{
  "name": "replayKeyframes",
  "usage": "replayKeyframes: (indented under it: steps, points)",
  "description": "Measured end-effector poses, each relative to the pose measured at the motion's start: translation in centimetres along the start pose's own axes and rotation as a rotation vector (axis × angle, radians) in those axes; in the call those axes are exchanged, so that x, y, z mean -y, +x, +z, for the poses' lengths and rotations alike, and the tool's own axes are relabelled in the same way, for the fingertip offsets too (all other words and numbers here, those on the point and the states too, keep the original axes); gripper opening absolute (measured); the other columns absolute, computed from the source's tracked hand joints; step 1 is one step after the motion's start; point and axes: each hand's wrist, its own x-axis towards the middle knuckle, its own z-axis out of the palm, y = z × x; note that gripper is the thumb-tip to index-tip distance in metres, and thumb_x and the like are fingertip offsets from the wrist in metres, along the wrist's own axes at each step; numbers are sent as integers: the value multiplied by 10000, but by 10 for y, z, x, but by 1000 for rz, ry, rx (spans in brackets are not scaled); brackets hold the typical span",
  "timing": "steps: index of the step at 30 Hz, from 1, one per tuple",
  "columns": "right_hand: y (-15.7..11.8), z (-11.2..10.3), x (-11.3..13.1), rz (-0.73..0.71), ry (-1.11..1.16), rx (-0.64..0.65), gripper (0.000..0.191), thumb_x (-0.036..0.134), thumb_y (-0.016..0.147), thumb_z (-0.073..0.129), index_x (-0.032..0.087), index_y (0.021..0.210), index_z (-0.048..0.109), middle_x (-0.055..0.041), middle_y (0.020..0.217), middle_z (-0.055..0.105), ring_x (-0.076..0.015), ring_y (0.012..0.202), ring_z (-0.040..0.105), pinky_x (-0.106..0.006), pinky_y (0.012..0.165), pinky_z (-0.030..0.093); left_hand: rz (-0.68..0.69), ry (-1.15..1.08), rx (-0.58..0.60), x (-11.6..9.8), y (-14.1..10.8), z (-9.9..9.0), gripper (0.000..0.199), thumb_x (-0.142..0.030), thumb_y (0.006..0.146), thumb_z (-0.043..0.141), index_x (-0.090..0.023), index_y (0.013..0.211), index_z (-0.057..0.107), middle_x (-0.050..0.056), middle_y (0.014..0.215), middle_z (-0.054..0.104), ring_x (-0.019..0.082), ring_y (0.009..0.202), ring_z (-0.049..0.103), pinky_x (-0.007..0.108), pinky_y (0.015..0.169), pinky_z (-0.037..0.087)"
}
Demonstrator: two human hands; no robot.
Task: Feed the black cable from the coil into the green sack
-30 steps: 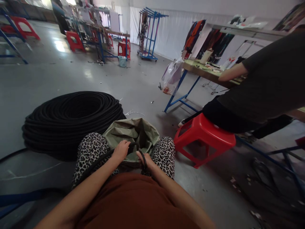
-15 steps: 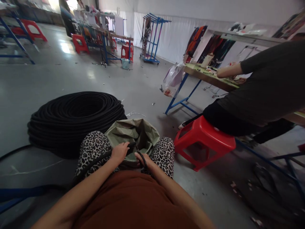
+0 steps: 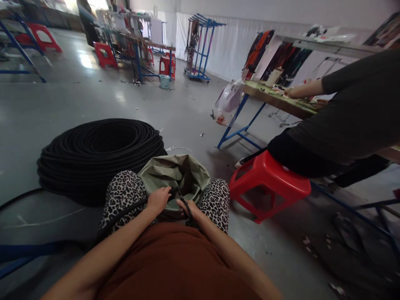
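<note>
My left hand [image 3: 158, 200] is closed round a thick black cord [image 3: 126, 212], whose end pokes out past the fingers over an open olive-green bag [image 3: 197, 177]. The cord runs back over my left thigh. In my right hand [image 3: 193, 209] are dark-handled scissors [image 3: 188, 207], their blades pointing up at the cord's end. Whether the blades touch the cord I cannot tell. The bag stands between my knees, and its inside is mostly in shadow. To the left on the floor lies a large coil [image 3: 68, 160] of the same black cord.
Close on my right, a co-worker [image 3: 353, 112] sits on a red stool [image 3: 265, 177] at a blue-legged worktable [image 3: 281, 102]. A plastic bag [image 3: 229, 102] hangs from that table's corner. A blue rack [image 3: 203, 50] stands farther back. A blue bar [image 3: 28, 252] is low at left.
The view has shifted slightly. Both hands keep nearly the same place over the bag, with the cord and scissors still held. The co-worker's arm has moved a little.
</note>
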Motion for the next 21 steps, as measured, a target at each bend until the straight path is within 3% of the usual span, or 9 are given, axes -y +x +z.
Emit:
replayKeyframes:
  steps: [5,21]
  points:
    - [3,0,-1,50,-3,-22,308,386,933,598,127,770,573,26,553,526,-78,433,494,-183,481,428,4,3,-5,0,-1,0,328,-262,962,440,-207,1254,580,89,1134,695,204,1039,645,296,845,466]
    - [4,1,2,65,-54,-40,297,403,893,642,125,797,603,16,579,527,-92,454,498,-187,450,412,19,-1,12,2,1,1,341,-273,957,472,-229,1272,594,72,1159,699,196,1057,647,280,851,469]
